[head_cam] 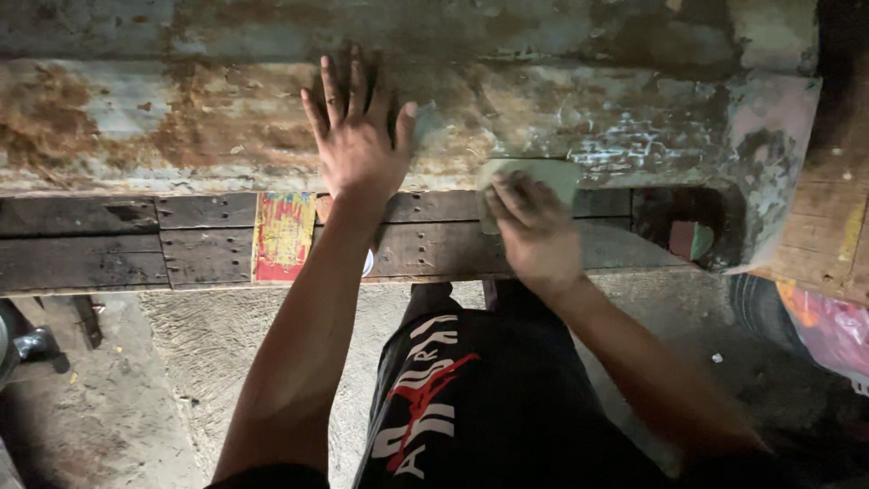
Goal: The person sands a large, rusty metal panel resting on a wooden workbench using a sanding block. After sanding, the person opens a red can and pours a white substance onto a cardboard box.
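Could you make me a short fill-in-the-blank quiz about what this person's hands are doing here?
1. The left hand lies flat, fingers spread, on a rusty ____ panel.
2. The right hand presses a pale green sheet of ____ against that panel.
3. Below the panel run dark ____ planks.

Missing words: metal; sandpaper; wooden

- A dark wooden bench (109,244) of bolted planks runs across the middle of the frame.
- A red and yellow printed wrapper (282,235) lies on the planks, left of centre.
- Rough concrete floor (217,353) fills the lower left.
- A pink plastic bag (833,330) sits at the right edge.
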